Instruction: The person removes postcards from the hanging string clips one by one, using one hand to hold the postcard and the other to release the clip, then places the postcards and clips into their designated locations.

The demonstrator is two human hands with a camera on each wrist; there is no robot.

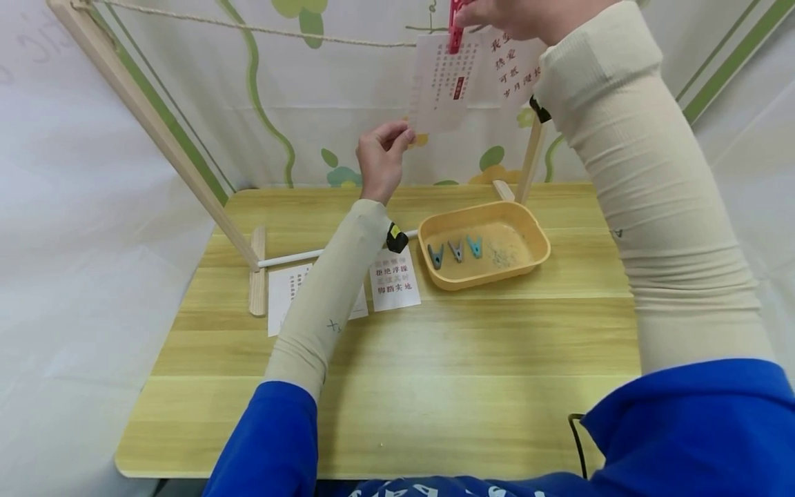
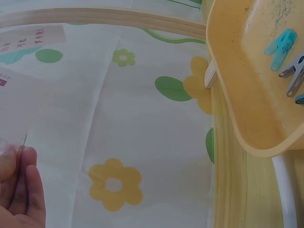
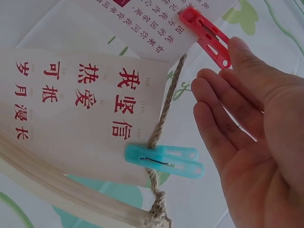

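Observation:
My right hand (image 1: 518, 15) pinches the handle end of a red clothespin (image 3: 204, 35), whose other end sits over the top of a printed card (image 1: 444, 83) at the rope (image 1: 323, 38). The lower left corner of that card is pinched between the thumb and fingers of my left hand (image 1: 381, 159). Beside it, a second card with large red characters (image 3: 85, 104) hangs from the rope by a teal clothespin (image 3: 164, 160). My right forearm covers part of this second card in the head view.
A yellow tray (image 1: 487, 281) on the wooden table (image 1: 484, 373) holds grey and blue clothespins (image 1: 474, 246). Printed cards (image 1: 395, 279) lie left of it, near a white rod (image 1: 292, 258). Wooden posts (image 1: 155, 131) carry the rope; a floral curtain hangs behind.

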